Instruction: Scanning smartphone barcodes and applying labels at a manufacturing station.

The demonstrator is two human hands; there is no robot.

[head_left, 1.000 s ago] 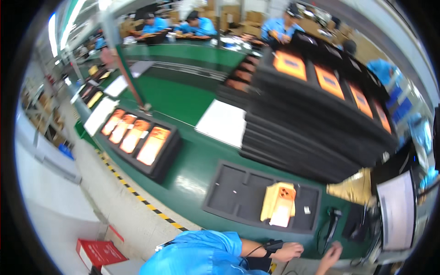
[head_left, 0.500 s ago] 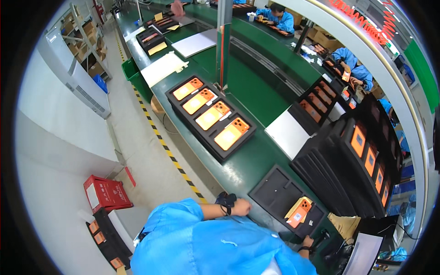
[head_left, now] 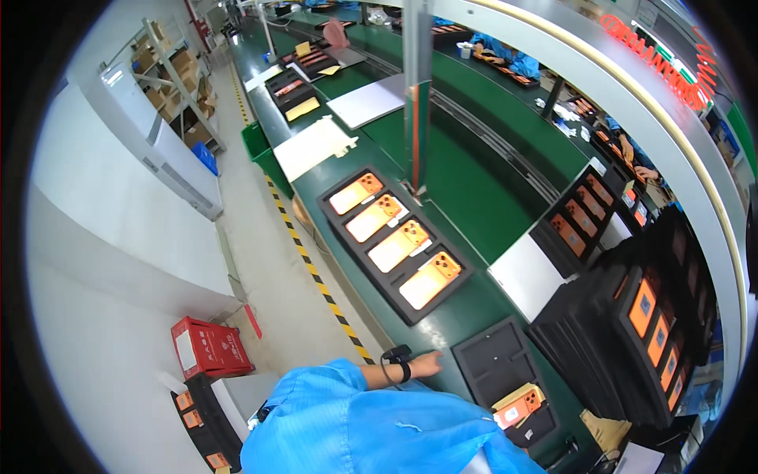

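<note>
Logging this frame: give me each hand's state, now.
Left hand: open, empty, resting on the green bench.
Right hand: not in view.

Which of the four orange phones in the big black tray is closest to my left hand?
The orange phone at the tray's near end, closest to the left hand resting on the green bench; the other three lie farther up the line.

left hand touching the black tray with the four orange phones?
Apart. Head view: the left hand rests on the green table, with a strip of bare green between it and the black tray.
</note>
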